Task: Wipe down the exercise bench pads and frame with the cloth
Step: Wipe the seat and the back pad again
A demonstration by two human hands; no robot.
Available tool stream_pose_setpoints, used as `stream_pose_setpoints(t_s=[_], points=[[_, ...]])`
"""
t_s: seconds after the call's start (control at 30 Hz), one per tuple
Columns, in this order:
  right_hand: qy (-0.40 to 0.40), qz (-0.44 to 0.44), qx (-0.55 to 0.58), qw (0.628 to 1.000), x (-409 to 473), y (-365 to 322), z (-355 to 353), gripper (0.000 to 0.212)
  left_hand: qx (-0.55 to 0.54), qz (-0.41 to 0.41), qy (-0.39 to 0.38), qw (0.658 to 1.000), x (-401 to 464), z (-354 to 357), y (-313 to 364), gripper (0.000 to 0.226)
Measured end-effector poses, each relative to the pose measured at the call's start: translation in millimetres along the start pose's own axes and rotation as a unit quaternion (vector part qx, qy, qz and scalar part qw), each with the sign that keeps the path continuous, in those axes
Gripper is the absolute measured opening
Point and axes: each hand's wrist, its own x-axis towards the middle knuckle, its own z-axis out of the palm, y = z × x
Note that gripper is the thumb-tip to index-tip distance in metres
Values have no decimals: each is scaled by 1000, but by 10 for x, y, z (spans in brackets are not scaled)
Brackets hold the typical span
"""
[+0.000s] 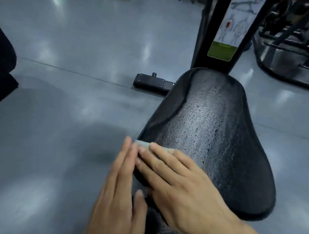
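The black seat pad of the exercise bench fills the right half of the view, wide at its near end and narrowing toward the far end, where it meets a black upright frame post. The pad's textured surface is dotted with small dark specks and carries a dull sheen down its middle.

The right hand lies flat on the near left part of the pad, its fingers straight and slightly spread, pressing down on a pale cloth. Only a thin strip of the cloth shows, at the pad's left edge just beyond the fingertips; the rest is hidden under the hand.

The left hand sits just left of the right one, at the pad's left rim, with its fingers straight and held close together and the thumb pointing toward the right hand. Its fingertips reach the near end of the cloth strip, though blur makes it unclear whether they touch it.

On the frame post a white label shows body diagrams, with a green sticker below it. On the grey floor, left of the pad's far end, lies a black frame foot with a small knob. More dark equipment stands at the far right
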Motion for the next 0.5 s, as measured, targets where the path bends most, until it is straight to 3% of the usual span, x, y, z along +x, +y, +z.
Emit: stream_pose_setpoints(t_s=[0.13, 0.3, 0.37, 0.5], points=[[-73, -85, 5, 994, 74, 273, -182, 55, 28, -68, -27, 997, 33, -39, 52, 82], [-130, -152, -11, 980, 368, 749, -356, 53, 94, -65, -102, 988, 103, -65, 94, 69], [-133, -118, -19, 984, 548, 1062, -383, 55, 112, -63, -120, 984, 125, -87, 122, 66], [-98, 64, -19, 993, 1080, 1812, -525, 51, 110, -58, -127, 984, 143, -90, 99, 64]])
